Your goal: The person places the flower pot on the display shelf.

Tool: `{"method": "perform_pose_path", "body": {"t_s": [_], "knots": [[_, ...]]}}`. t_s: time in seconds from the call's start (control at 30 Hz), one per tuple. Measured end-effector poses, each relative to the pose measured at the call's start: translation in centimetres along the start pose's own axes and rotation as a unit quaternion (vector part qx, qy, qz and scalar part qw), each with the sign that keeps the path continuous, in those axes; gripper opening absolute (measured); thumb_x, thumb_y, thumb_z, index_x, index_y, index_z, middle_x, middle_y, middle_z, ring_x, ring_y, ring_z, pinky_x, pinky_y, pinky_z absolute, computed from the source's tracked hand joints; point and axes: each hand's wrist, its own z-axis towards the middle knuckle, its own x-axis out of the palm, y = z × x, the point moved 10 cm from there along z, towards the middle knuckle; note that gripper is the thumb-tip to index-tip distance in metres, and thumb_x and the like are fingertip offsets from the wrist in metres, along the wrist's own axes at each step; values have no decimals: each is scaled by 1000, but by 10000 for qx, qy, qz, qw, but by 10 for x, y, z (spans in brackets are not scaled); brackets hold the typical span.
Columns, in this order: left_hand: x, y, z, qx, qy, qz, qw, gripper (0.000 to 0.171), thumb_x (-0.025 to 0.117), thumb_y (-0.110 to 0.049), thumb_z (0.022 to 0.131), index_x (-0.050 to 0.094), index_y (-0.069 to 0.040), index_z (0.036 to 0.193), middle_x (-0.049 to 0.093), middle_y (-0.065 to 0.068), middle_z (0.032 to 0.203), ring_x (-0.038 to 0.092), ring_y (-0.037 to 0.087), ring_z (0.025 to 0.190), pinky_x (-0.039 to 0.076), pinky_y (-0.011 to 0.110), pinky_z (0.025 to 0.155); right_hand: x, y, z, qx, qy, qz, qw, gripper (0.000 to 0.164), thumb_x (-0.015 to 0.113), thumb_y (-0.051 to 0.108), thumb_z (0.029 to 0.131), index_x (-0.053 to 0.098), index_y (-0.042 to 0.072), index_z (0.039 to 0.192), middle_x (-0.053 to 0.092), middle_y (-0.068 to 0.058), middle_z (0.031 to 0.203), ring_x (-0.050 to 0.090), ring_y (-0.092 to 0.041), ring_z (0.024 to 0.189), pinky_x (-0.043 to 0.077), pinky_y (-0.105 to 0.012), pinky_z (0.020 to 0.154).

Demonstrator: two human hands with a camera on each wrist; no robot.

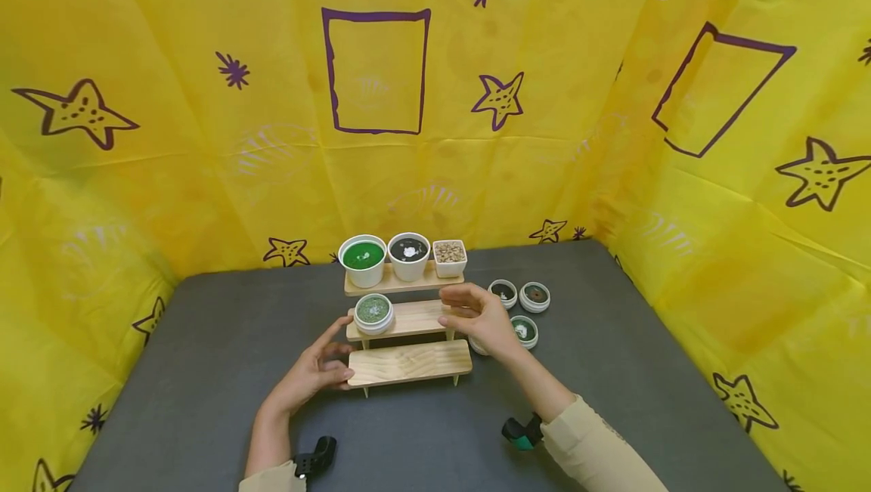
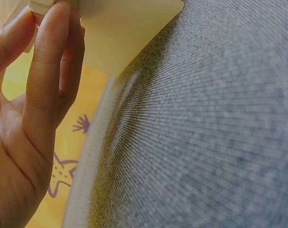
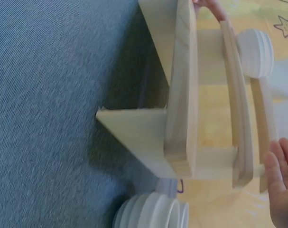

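A three-tier wooden stand (image 1: 410,362) is on the grey table. My left hand (image 1: 309,375) pinches its left side, thumb at the bottom tier's end; the left wrist view shows the wooden end (image 2: 40,7) between thumb and fingers. My right hand (image 1: 486,322) is at the stand's right side, its fairly straight fingers (image 3: 276,166) by the tier ends. Whether they touch is hard to tell. A round white jar with speckled green filling (image 1: 374,313) stands on the middle tier's left. The top tier bears a green-filled cup (image 1: 363,258), a dark-filled cup (image 1: 409,252) and a square cup of beige bits (image 1: 449,255).
Right of the stand are small white jars: a dark one (image 1: 503,293), a brownish one (image 1: 535,297) and a green one (image 1: 524,331). Another white jar (image 1: 477,346) is partly hidden by my right hand. Yellow cloth (image 1: 381,174) hangs behind and beside the table.
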Motion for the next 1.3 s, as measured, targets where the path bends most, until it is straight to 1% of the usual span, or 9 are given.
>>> {"method": "perform_pose_path", "body": {"t_s": [0.17, 0.33, 0.53, 0.73, 0.83, 0.93, 1.0, 1.17, 1.3], "knots": [[0, 2, 0, -22, -2, -8, 10000, 92, 71, -6, 89, 14, -22, 159, 39, 36, 129, 66, 6, 78, 62, 33, 70, -15, -1, -5, -51, -36, -74, 10000, 44, 80, 8, 81, 65, 4, 122, 65, -25, 125, 62, -37, 120, 53, -42, 102], [-1, 2, 0, -62, -30, 35, 10000, 93, 71, -6, 88, 14, -22, 159, 40, 37, 130, 67, 7, 79, 62, 33, 69, -38, -7, -10, 4, -153, -218, 9996, 46, 79, 10, 82, 64, 4, 124, 64, -24, 128, 60, -38, 123, 51, -44, 105], [-1, 5, 0, -143, -15, -7, 9999, 93, 72, -7, 88, 13, -22, 159, 39, 38, 132, 67, 8, 79, 62, 34, 70, -71, -22, -16, 198, -492, -466, 9975, 47, 80, 9, 81, 64, 4, 124, 65, -21, 128, 62, -31, 122, 53, -37, 103], [-1, 6, -1, -155, -19, -52, 9999, 94, 72, -7, 88, 13, -22, 159, 39, 37, 132, 67, 8, 78, 63, 35, 70, -96, -35, -21, 242, -724, -537, 9956, 46, 80, 7, 81, 64, 0, 124, 64, -24, 128, 63, -32, 120, 55, -32, 100], [-1, 6, -1, -159, -33, -34, 9999, 93, 72, -7, 88, 14, -22, 159, 39, 37, 132, 67, 8, 78, 62, 35, 70, -105, -41, -23, 217, -807, -594, 9947, 46, 80, 7, 80, 64, -1, 123, 65, -23, 126, 65, -28, 118, 55, -31, 99], [-1, 6, -1, -177, -52, -25, 9998, 93, 72, -7, 88, 14, -23, 159, 39, 37, 132, 67, 8, 79, 62, 35, 71, -113, -48, -25, 274, -876, -719, 9932, 47, 81, 7, 80, 64, -1, 123, 68, -17, 122, 66, -19, 116, 54, -33, 101], [-1, 6, -1, -186, -63, -22, 9998, 93, 72, -7, 88, 14, -23, 159, 39, 37, 132, 67, 8, 79, 63, 35, 71, -116, -53, -27, 367, -917, -774, 9921, 47, 81, 7, 79, 64, -1, 123, 67, -17, 123, 66, -18, 116, 54, -32, 101], [-1, 5, -1, -178, -74, -14, 9998, 93, 73, -8, 87, 15, -23, 159, 40, 37, 131, 67, 8, 79, 62, 35, 70, -126, -65, -32, 587, -986, -863, 9896, 51, 81, 9, 80, 63, -2, 125, 62, -27, 130, 65, -20, 119, 53, -27, 101], [-2, 4, -1, -163, -72, 4, 9998, 93, 72, -7, 88, 15, -23, 159, 40, 37, 131, 67, 8, 78, 62, 34, 70, -133, -75, -36, 737, -1010, -930, 9878, 52, 81, 10, 81, 61, -3, 127, 60, -28, 132, 66, -13, 116, 54, -26, 100]]}}
